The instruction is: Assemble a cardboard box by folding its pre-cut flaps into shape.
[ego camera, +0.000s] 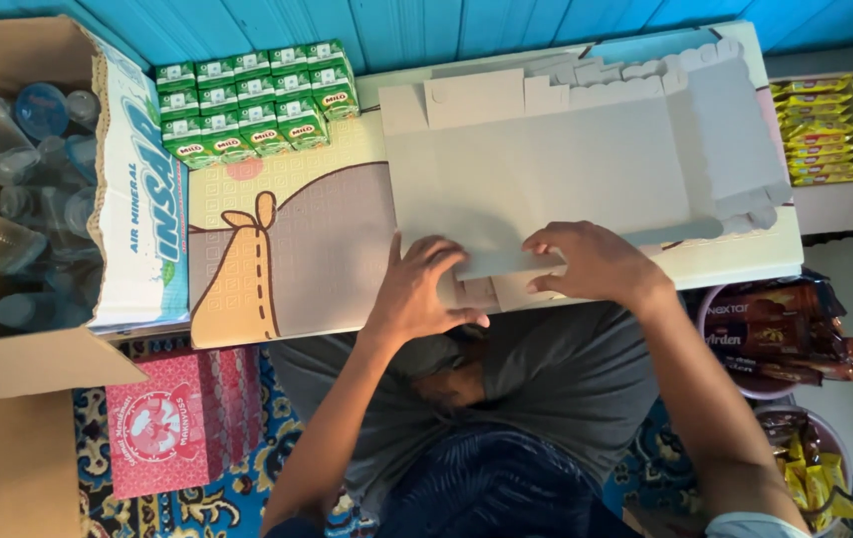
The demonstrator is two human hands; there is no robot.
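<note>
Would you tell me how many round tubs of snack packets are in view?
2. The first tub sits near the right edge at mid-height, holding brown packets; the second tub lies below it, in the bottom right corner, holding yellow ones. More may be hidden.

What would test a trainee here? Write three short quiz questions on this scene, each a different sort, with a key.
1. True or false: both hands rest on the flat grey cardboard sheet.
2. Which lies nearer the green drink cartons: left hand or right hand?
3. What fills the open box at far left: A) clear plastic cups, B) books?

Key: 1 true; 2 left hand; 3 A.
</note>
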